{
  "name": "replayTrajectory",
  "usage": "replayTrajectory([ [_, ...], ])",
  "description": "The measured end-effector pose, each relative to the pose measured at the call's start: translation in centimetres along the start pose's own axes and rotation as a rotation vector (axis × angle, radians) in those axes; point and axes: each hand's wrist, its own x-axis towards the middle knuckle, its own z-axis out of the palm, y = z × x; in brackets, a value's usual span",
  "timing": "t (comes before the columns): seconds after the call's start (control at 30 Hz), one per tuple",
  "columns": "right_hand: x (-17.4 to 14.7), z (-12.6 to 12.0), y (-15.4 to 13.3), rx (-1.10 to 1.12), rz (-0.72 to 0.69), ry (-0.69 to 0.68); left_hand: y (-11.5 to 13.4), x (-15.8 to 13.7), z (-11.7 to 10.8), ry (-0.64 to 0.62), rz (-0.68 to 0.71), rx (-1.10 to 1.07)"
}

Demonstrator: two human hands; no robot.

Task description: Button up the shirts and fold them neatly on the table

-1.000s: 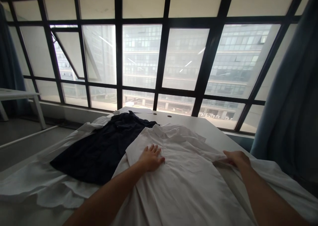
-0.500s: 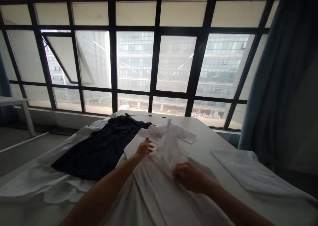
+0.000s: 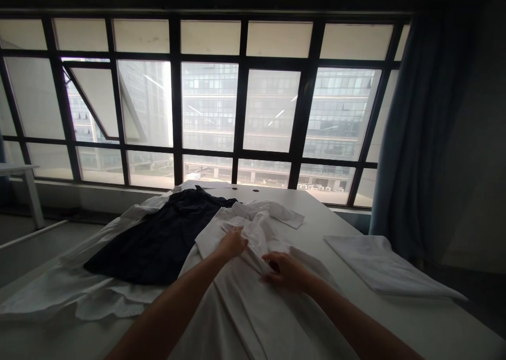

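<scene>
While the white shirt [image 3: 249,297] lies on the table [image 3: 351,302], the left hand [image 3: 234,242], curled inward, pinches its cloth; the right hand [image 3: 286,272], half-cupped, touches it, but I cannot tell whether it grips.

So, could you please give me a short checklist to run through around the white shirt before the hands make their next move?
1. Left hand at the white shirt: ok, at its upper part.
2. Right hand at the shirt: ok, over its middle, fingers curled.
3. Firm grip by both hands: cannot tell, the fingertips are not clear.
4. Shirt smooth: not ok, folds run between and below the hands.
5. Shirt clear of the dark garment: not ok, they lie right against each other.
6. Shirt apart from the white cloth on the right: ok, bare table shows between them.
</scene>
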Motion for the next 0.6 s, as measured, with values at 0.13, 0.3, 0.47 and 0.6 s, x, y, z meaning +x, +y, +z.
replayTrajectory([
  [0.13,-0.3,-0.2,3.5,-0.145,-0.006,0.193,2.1,1.1,0.6,-0.022,0.21,0.423],
  [0.3,-0.6,-0.8,7.5,-0.451,0.155,0.348,4.8,4.3,1.2,-0.155,0.593,0.708],
  [0.47,-0.6,-0.5,8.6,-0.406,0.358,0.427,5.8,7.1,1.1,-0.248,0.712,0.832],
  [0.6,-0.7,-0.7,9.4,-0.335,0.566,0.579,4.4,7.4,-0.7,-0.182,0.668,0.755],
])
